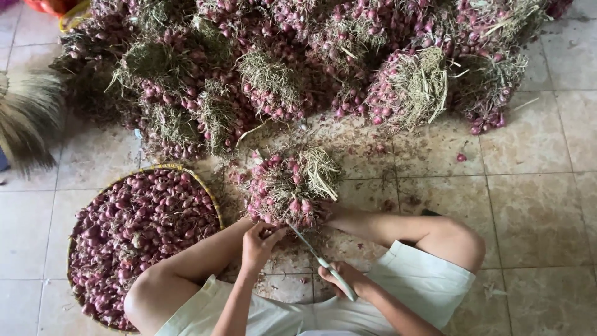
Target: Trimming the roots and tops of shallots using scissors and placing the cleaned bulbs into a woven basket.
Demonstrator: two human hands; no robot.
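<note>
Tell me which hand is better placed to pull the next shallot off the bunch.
Left. The left hand already touches the bunch at its lower edge with free fingers, while the right hand sits farther back, gripping the knife.

You're in pale cream shorts point(423, 283), arms and legs bare, no sleeves, gloves or jewellery showing on you.

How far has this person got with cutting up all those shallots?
Done: the round woven basket is nearly full of loose trimmed shallots. In hand: the left hand pinches bulbs on one bunch, while the right hand holds a knife toward it. Left: a large pile of tied bunches behind.
</note>
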